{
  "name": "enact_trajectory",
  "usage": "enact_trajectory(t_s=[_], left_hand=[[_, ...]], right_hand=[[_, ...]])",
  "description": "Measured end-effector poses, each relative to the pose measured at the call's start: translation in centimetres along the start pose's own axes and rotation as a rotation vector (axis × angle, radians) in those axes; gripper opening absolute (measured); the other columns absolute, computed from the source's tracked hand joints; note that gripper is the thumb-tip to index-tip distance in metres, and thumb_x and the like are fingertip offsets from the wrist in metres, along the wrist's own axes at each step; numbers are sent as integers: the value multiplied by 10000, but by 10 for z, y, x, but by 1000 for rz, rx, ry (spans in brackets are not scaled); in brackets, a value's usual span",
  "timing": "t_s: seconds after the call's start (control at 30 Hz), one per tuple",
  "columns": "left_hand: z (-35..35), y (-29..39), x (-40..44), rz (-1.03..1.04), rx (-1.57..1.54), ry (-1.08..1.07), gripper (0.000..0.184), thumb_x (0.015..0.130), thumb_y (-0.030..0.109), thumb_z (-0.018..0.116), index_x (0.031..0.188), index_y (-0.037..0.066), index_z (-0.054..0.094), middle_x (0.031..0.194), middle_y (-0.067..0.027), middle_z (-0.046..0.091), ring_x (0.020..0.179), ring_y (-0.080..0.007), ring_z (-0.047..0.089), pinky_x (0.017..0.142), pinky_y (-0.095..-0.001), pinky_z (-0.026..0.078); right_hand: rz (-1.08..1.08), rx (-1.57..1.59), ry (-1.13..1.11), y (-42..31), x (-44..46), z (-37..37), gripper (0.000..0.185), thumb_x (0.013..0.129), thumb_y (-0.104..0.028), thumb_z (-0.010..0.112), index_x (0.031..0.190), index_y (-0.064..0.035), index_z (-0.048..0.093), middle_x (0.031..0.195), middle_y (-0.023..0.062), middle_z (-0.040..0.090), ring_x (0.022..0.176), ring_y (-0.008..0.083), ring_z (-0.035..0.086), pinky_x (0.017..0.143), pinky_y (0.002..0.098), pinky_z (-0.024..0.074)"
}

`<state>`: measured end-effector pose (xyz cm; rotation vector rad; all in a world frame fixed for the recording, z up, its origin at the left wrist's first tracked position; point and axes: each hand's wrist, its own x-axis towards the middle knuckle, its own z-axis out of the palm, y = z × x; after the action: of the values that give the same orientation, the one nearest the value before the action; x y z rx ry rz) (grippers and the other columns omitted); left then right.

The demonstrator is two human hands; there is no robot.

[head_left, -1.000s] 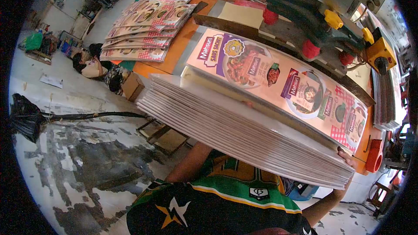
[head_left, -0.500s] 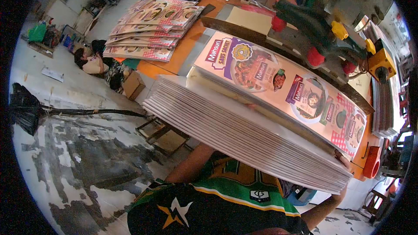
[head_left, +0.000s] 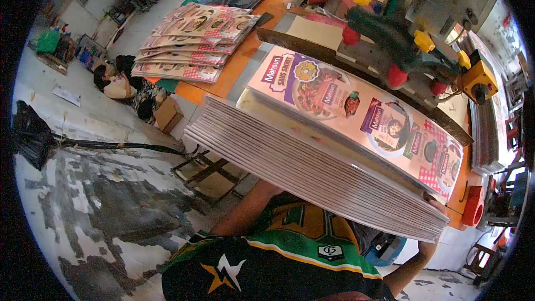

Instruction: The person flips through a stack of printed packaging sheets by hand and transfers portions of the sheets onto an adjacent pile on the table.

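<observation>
A thick stack of pale-edged sheets [head_left: 312, 175] spans the space before my body, tilted down to the right. At its right end my right hand [head_left: 436, 205] grips it, the fingers partly showing over the top edge. My left forearm [head_left: 245, 209] reaches up beneath the stack, which hides the left hand and its fingers. Just beyond lies a pile of printed "Mahsuri" sheets [head_left: 356, 108] on the table, its near side partly covered by the held stack.
A fan of printed sheets [head_left: 192, 42] rests on the orange table [head_left: 192, 90]. A machine with a dark green arm [head_left: 379, 28] and a yellow switch box [head_left: 479, 81] stands behind. A red tape roll [head_left: 473, 206] sits right. A person [head_left: 117, 81] sits on the floor at left.
The held stack shifts only slightly, its right end a little higher. The view moves a little; my right hand stays at the stack's end.
</observation>
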<state>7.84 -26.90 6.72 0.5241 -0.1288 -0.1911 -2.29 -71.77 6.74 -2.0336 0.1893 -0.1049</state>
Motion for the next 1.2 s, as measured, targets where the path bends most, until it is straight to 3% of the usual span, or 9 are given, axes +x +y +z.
enact_trajectory(t_s=[0.23,0.37,0.47,0.63,0.77,0.83,1.03,1.13,1.2], left_hand=[[-41,16,-51,112,311,257,948,878,679,534,1477,-7,272,1467,-145,402,1284,-297,484,1044,-460,444],[-54,47,-50,239,589,407,959,876,683,535,1479,-13,265,1471,-147,395,1285,-298,482,1043,-459,446],[-62,86,-48,359,779,482,968,875,685,535,1481,-17,259,1474,-148,390,1287,-298,481,1042,-459,448],[-43,163,-60,617,687,319,1079,824,778,475,1504,-16,204,1499,-173,361,1315,-308,449,1083,-471,407],[9,145,-40,653,521,312,1159,754,843,440,1534,37,148,1542,-159,315,1362,-311,390,1118,-499,355],[-2,131,-31,584,53,-281,1064,818,802,428,1540,69,156,1540,-131,328,1352,-308,402,1114,-487,360],[27,105,-7,795,331,838,702,984,584,434,1498,121,320,1491,-108,391,1314,-278,432,1098,-447,358],[-87,121,-17,634,3,184,569,993,489,465,1439,139,409,1418,-85,474,1273,-256,479,1065,-440,388],[-114,118,-1,442,-503,-376,443,963,403,561,1299,115,550,1268,-111,571,1171,-239,559,1010,-399,433]], right_hand=[[-276,83,6,-16,-9,19,378,867,-278,657,1141,-27,586,1106,200,645,1053,302,613,936,409,476],[205,-185,-109,-48,-18,45,513,809,-300,726,1191,-1,558,1145,203,629,1096,292,598,971,438,461],[-597,212,-123,-31,-18,99,695,764,-337,773,1304,5,499,1261,195,595,1158,288,584,1007,446,456],[342,998,-102,-20,-39,168,1044,536,-232,907,1388,10,355,1275,148,564,1098,314,617,955,489,538],[312,1164,-192,-48,-23,189,1069,510,-178,922,1392,29,355,1226,161,585,1089,307,631,958,463,542],[313,1113,-224,-68,-13,183,999,552,-170,913,1374,40,385,1245,167,583,1101,303,628,948,450,542],[-266,344,-611,-102,9,171,785,601,-291,911,1253,-20,568,1241,160,618,1112,278,619,974,432,500],[-1014,4,-541,-116,29,174,813,618,-354,900,1295,-70,552,1296,182,598,1182,313,592,995,440,471],[-743,445,-669,-122,26,185,851,658,-347,884,1367,-107,480,1349,199,562,1245,340,553,1039,438,436]])
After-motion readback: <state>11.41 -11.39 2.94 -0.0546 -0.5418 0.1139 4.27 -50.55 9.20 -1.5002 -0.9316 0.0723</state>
